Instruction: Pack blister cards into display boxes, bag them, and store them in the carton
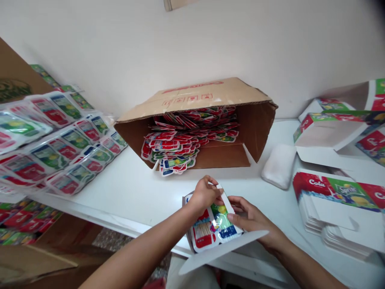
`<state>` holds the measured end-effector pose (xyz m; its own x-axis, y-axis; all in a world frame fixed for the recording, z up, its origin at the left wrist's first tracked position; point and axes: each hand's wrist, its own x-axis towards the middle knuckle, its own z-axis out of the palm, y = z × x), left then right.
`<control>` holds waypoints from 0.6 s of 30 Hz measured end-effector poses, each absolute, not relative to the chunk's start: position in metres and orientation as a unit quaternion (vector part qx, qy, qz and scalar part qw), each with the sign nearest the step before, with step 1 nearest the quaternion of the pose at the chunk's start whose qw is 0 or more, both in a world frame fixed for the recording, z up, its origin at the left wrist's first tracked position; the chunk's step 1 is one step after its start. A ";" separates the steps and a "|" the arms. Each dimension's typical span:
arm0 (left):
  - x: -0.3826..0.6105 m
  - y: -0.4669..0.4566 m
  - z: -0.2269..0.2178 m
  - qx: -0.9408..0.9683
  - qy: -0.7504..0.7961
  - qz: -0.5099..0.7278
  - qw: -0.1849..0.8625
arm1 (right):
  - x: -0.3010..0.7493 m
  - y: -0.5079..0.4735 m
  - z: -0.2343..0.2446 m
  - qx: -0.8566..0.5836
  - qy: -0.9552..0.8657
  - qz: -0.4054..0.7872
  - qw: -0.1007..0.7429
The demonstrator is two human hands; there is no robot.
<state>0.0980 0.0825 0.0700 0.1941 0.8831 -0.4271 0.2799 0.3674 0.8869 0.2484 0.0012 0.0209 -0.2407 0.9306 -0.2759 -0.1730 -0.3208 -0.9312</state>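
L hand (206,196) & R hand (254,220) clamped on stack of glossy red-green-blue packets (210,230). Stack sits in open white card box (222,251).

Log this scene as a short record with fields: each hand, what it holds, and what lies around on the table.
left hand: grips the top edge of a stack of packets
right hand: holds the same stack at its right side
container: open white carton around the stack, flap toward the camera
cardboard box: on its side on the white table, loose packets spilling out
table left: rows of wrapped bundles
table right: flat printed cartons in stacks, white pad beside them
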 end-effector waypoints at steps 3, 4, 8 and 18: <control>0.097 0.077 0.072 0.530 0.586 0.256 0.557 | 0.248 -0.001 0.021 -0.478 -0.432 0.652 0.399; 0.097 0.075 0.073 0.573 0.587 0.257 0.511 | 0.249 0.000 0.021 -0.498 -0.451 0.625 0.396; 0.095 0.072 0.085 0.745 0.564 0.240 0.263 | 0.254 0.002 0.024 -0.531 -0.581 0.491 0.374; -0.002 0.020 0.063 0.418 0.598 0.572 0.374 | 0.263 0.007 0.018 -0.519 -0.695 0.410 0.281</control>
